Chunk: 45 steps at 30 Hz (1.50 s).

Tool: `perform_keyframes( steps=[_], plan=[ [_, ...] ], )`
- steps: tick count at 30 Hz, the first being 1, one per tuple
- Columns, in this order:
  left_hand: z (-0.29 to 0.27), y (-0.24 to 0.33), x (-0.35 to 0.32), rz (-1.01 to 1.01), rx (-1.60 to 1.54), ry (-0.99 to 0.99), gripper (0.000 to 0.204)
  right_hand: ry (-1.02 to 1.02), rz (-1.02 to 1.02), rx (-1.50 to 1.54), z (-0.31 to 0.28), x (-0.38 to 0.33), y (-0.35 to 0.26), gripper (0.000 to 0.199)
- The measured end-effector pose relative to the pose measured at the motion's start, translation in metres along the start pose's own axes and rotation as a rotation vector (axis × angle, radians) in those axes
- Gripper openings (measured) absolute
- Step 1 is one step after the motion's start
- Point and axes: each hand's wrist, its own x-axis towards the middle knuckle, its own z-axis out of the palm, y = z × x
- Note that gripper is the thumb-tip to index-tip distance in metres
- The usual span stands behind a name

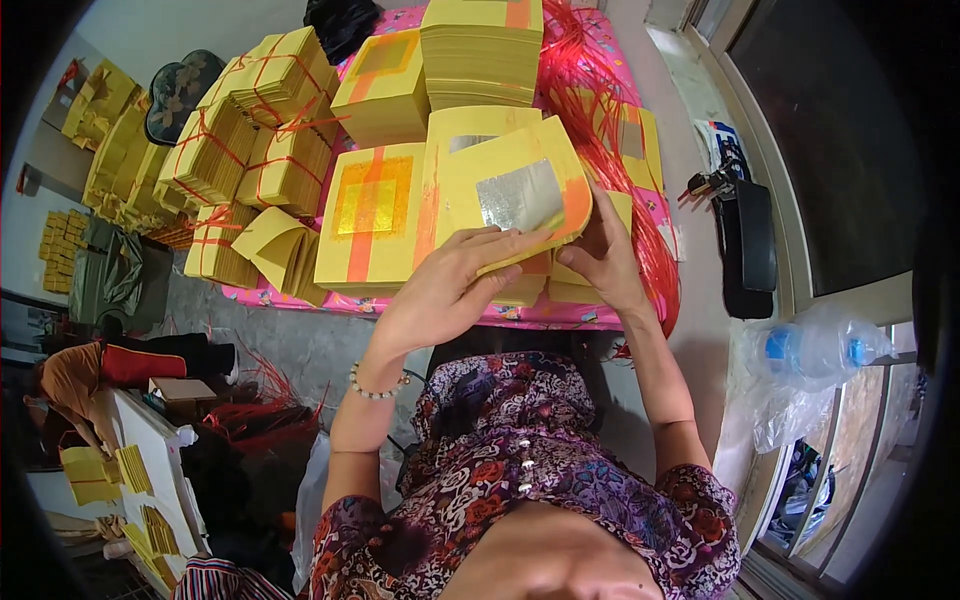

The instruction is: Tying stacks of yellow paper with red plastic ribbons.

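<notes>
In my hands, a thin stack of yellow joss paper sheets (pixel 545 160), with a silver foil square and an orange-red band, tilts above larger paper stacks. My left hand (pixel 445 290) is closed on its near edge, fingers over the top sheet and thumb below. My right hand (pixel 612 265) curls round its right edge, fingertips partly hidden behind the sheets. Just left of it lies a thick yellow stack (pixel 335 255) with a gold foil square. Underneath, another yellow stack (pixel 440 130) is partly covered.
The stacks stand on a pink patterned table (pixel 590 316). Red plastic strands (pixel 655 270) hang along its right side. Bundles tied with red string (pixel 208 150) fill the left. A window ledge (pixel 690 130) holds a black case (pixel 748 240). Another person (pixel 70 385) works at a white table (pixel 150 450), lower left.
</notes>
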Motion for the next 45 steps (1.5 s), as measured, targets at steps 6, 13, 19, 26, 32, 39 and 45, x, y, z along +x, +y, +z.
perform_keyframes(
  steps=[6, 13, 19, 26, 32, 39, 45],
  plan=[
    [0.007, 0.001, 0.0, -0.126, -0.577, -0.042, 0.033, -0.08, 0.087, 0.039, 0.003, 0.001, 0.005, 0.087],
    [0.015, 0.006, 0.007, -0.225, -0.856, 0.111, 0.036, -0.036, 0.027, -0.019, 0.018, 0.003, -0.016, 0.081],
    [0.02, 0.01, 0.024, 0.087, 0.397, 0.757, 0.068, 0.008, 0.042, 0.03, 0.015, -0.002, -0.019, 0.06],
    [0.026, 0.006, 0.031, -0.045, -0.624, 0.41, 0.058, 0.025, 0.058, -0.039, 0.014, -0.003, -0.031, 0.057],
    [0.044, 0.004, 0.033, -0.027, -0.713, 0.466, 0.049, 0.102, 0.052, -0.027, 0.019, -0.006, -0.033, 0.057],
    [0.05, 0.002, 0.038, -0.104, -0.878, 0.442, 0.047, 0.165, 0.021, -0.084, 0.018, -0.007, -0.038, 0.056],
    [0.04, -0.003, 0.047, -0.089, -0.902, 0.332, 0.049, 0.153, 0.032, -0.116, 0.012, 0.002, -0.037, 0.057]
  ],
)
